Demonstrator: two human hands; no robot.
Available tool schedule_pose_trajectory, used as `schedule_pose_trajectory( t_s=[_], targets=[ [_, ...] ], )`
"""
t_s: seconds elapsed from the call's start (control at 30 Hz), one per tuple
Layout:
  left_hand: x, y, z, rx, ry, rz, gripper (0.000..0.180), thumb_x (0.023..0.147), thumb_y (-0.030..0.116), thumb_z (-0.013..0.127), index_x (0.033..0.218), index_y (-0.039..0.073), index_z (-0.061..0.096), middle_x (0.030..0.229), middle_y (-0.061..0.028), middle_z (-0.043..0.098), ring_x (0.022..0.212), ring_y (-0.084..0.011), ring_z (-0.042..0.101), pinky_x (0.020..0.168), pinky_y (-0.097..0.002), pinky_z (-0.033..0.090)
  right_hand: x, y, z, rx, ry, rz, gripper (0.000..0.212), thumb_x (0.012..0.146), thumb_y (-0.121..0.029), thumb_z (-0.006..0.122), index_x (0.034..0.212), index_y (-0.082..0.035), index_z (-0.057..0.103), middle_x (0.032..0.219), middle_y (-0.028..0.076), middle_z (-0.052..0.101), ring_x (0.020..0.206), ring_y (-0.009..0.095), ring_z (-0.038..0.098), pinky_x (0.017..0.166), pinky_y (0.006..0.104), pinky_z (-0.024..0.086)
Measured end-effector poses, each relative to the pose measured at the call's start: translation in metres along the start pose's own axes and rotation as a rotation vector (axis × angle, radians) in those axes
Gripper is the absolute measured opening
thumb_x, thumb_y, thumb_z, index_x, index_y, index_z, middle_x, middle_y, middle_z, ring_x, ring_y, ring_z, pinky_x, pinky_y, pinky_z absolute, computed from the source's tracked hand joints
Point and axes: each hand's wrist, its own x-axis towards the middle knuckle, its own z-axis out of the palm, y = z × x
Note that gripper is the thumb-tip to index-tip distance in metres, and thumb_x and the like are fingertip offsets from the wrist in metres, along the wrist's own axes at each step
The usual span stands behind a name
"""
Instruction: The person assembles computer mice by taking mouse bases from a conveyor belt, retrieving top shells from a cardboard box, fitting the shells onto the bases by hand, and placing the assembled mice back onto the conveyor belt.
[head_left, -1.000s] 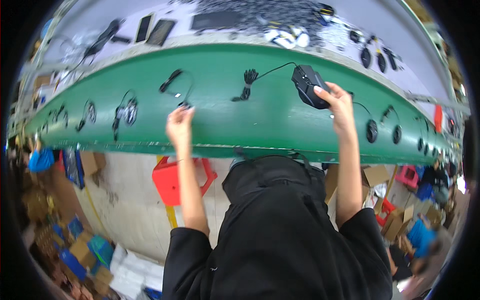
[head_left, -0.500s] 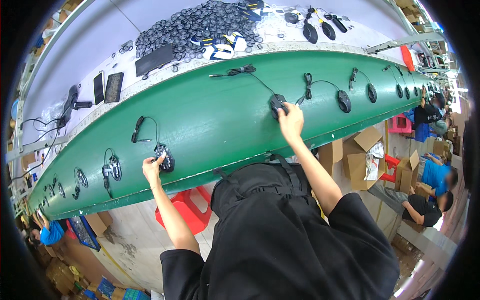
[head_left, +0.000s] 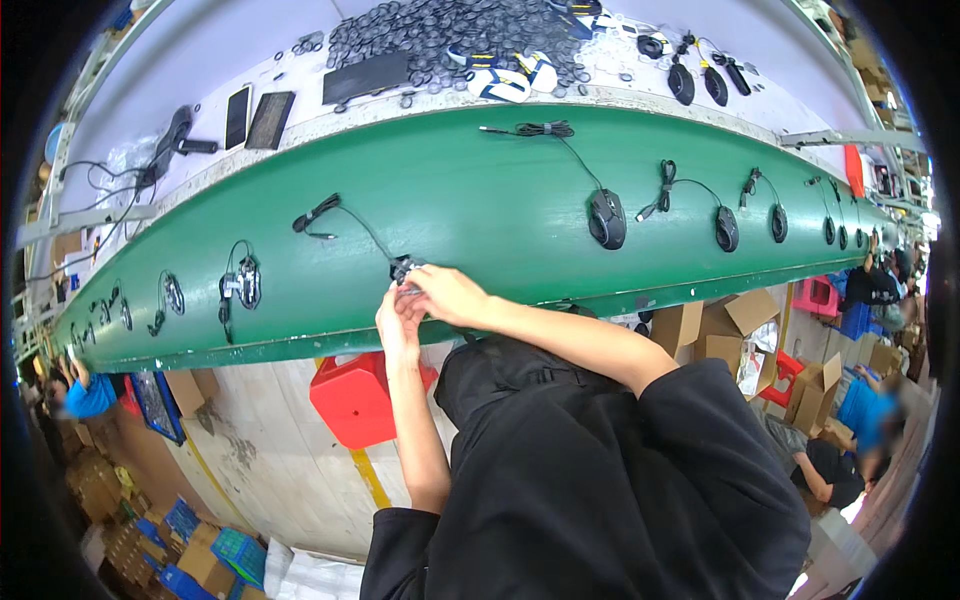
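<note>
At the near side of the green belt [head_left: 480, 210], both my hands close round a dark computer mouse [head_left: 403, 268] with a cable. My left hand [head_left: 398, 322] grips it from below. My right hand [head_left: 447, 294] has its fingers bent over its right side. Most of that mouse is hidden by my fingers. Its bundled cable [head_left: 318, 212] lies on the belt up and to the left. A black mouse [head_left: 606, 220] with its cable rests to the right, touched by neither hand. To the left lies a mouse [head_left: 248, 284] with its inner parts showing.
More corded mice [head_left: 727, 230] are spaced along the belt both ways. Behind it, a shelf holds a heap of small dark round parts [head_left: 410, 40], a black slab [head_left: 366, 78] and a phone [head_left: 237, 117]. A red stool [head_left: 350, 400] stands below the belt; cartons [head_left: 735, 315] are at right.
My right hand has let go of the black mouse and come left to join my left hand. Both now hold the left mouse, lifted nearer to me. The view has shifted.
</note>
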Motion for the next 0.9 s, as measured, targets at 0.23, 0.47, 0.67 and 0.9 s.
schedule_pose_trajectory(
  t_s=[0.23, 0.47, 0.67, 0.9],
  targets=[
    [-0.007, -0.003, -0.012, 0.491, 0.354, 0.316, 0.044, 0.095, 0.041, 0.053, 0.109, 0.0, 0.054, 0.094, -0.0141, 0.066, 0.086, -0.0224, 0.066, 0.074, -0.0346, 0.054, -0.001, 0.014, -0.033, 0.574, 0.012, 0.558, 0.019, 0.087, -0.015, 0.067, 0.095, 0.002, 0.069, 0.072, 0.007, 0.069, 0.063, 0.01, 0.065, 0.06, 0.0252, 0.053],
    [-0.015, -0.011, 0.052, -0.33, -0.467, -0.205, 0.053, 0.097, 0.05, 0.044, 0.116, 0.003, 0.058, 0.098, -0.0074, 0.066, 0.089, -0.0178, 0.064, 0.079, -0.0323, 0.053, -0.028, -0.009, -0.067, 0.913, 0.028, 0.64, 0.018, 0.089, -0.016, 0.067, 0.095, 0.001, 0.067, 0.08, 0.006, 0.068, 0.066, 0.01, 0.064, 0.061, 0.0246, 0.052],
    [-0.05, 0.007, 0.084, -0.096, -0.434, -0.059, 0.042, 0.098, 0.034, 0.046, 0.122, 0.001, 0.055, 0.113, -0.0116, 0.064, 0.104, -0.0188, 0.063, 0.088, -0.0351, 0.053, -0.048, -0.031, -0.089, 0.234, 0.345, 0.397, 0.024, 0.079, -0.011, 0.073, 0.1, -0.001, 0.069, 0.082, 0.011, 0.069, 0.067, 0.017, 0.067, 0.063, 0.0301, 0.054],
    [-0.072, 0.016, 0.091, -0.01, -0.502, 0.181, 0.069, 0.088, 0.0, 0.056, 0.147, 0.002, 0.022, 0.139, -0.0178, 0.046, 0.119, -0.0224, 0.054, 0.1, -0.0345, 0.045, -0.056, -0.061, -0.106, 0.431, 0.409, 0.433, 0.03, 0.078, -0.007, 0.074, 0.106, -0.001, 0.068, 0.082, 0.009, 0.069, 0.069, 0.013, 0.067, 0.063, 0.0268, 0.054]
  ],
)
